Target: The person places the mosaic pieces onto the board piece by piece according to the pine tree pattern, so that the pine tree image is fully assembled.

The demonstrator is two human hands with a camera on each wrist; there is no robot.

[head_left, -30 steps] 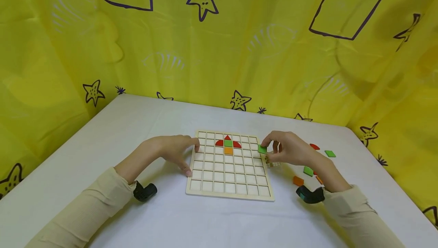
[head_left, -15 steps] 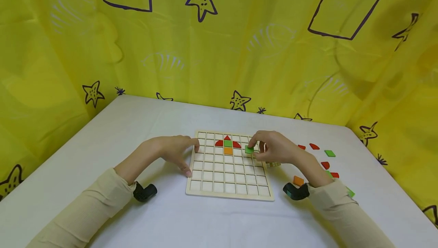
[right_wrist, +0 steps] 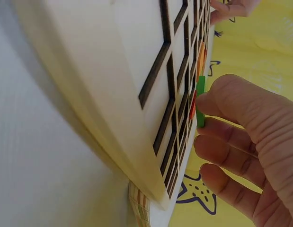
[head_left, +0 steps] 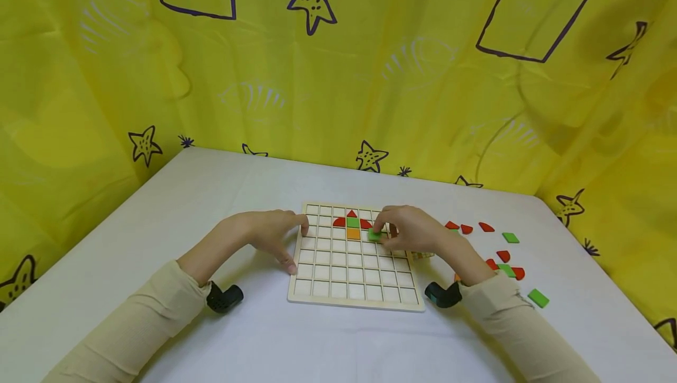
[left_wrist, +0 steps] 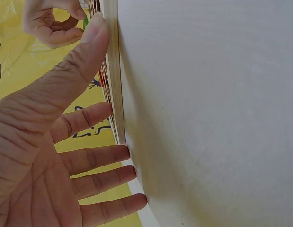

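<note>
A wooden grid board (head_left: 355,302) lies on the table. In its upper rows sit a red triangle (head_left: 351,214), a green square (head_left: 352,222) with a red piece (head_left: 339,222) on each side, and an orange square (head_left: 353,234) below. My left hand (head_left: 272,233) rests against the board's left edge, thumb and fingers spread; the left wrist view shows these fingers (left_wrist: 96,158) fairly straight. My right hand (head_left: 412,230) pinches a green square (head_left: 374,235) over the board, right of the orange one. In the right wrist view the green piece (right_wrist: 200,101) stands edge-on between thumb and fingers.
Loose red pieces (head_left: 486,227) and green squares (head_left: 538,298) lie scattered on the table (head_left: 254,336) right of the board. A small patterned card (head_left: 422,255) pokes out at the board's right edge. Behind hangs a yellow curtain (head_left: 338,89).
My right hand has moved left with the green square, from the board's right edge to beside the orange square. The left hand has stayed in place.
</note>
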